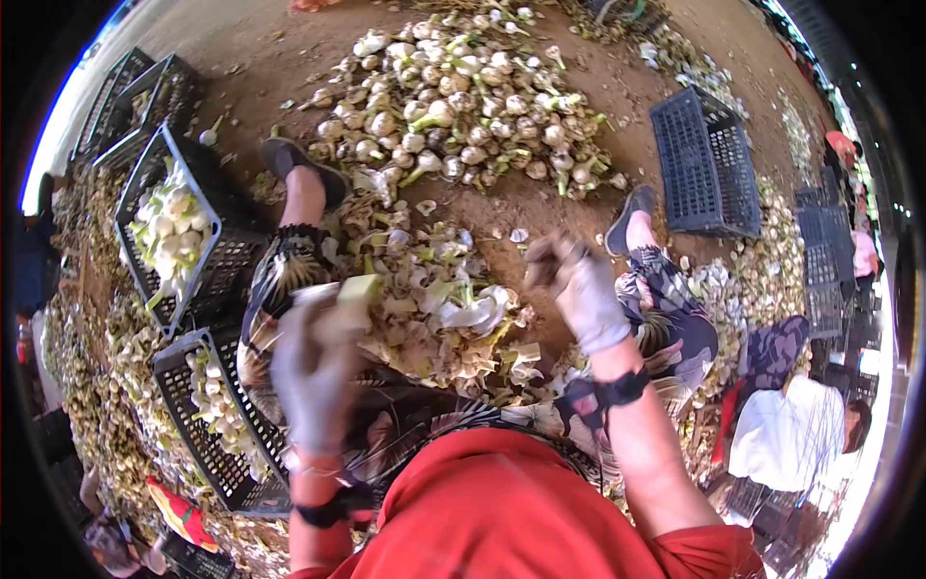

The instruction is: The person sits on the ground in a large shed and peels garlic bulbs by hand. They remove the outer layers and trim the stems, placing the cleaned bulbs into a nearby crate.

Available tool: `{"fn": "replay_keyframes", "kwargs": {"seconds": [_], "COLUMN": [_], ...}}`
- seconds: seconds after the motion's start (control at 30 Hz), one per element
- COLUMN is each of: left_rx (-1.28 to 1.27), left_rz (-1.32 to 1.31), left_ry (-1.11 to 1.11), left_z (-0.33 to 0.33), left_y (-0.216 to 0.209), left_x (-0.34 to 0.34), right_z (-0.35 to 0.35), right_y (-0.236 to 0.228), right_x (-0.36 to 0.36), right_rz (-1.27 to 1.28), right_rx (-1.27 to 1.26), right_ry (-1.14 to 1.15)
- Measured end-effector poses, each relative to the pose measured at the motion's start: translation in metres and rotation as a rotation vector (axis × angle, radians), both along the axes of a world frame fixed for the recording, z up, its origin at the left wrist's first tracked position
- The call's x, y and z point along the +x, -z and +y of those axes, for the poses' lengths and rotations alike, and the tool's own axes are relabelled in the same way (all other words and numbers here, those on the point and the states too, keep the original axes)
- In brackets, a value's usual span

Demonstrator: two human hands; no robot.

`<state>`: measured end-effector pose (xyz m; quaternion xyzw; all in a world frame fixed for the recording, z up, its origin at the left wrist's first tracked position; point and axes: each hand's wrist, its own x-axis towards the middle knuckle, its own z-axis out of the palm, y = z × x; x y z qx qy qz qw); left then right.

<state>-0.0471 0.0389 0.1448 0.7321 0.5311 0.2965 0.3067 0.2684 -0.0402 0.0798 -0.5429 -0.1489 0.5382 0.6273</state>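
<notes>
My left hand (314, 372), in a pale glove and smeared by motion, is closed around a garlic bulb; its cut, light-green stem (359, 289) sticks out toward the middle. My right hand (582, 297) wears a white glove with dirt-darkened fingertips. Its fingers are curled together, and what they hold, if anything, I cannot make out. Between my knees lies a heap of peeled garlic skins and leaves (434, 309), below and between both hands. Past my feet spreads a large pile of garlic bulbs (463, 106), some with short green stems.
At my left stand a black crate of trimmed garlic (207, 265) and another crate with garlic (174, 386). More crates (178, 92) sit at far left. A dark crate (709, 164) rests beyond my right foot. A person in white (789, 434) sits at right.
</notes>
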Motion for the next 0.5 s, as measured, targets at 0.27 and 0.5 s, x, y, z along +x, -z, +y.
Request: {"fn": "replay_keyframes", "kwargs": {"seconds": [0.27,0.5], "left_rx": [0.050,-0.246], "left_rz": [0.193,-0.150], "left_ry": [-0.541,-0.075], "left_z": [-0.018,0.013], "left_y": [0.002,0.064], "left_x": [-0.169,0.045], "right_z": [0.006,0.045], "right_y": [0.170,0.276], "right_x": [0.133,0.175], "right_rz": [-0.286,-0.935], "right_rx": [-0.550,-0.546], "right_ry": [0.453,0.302]}}
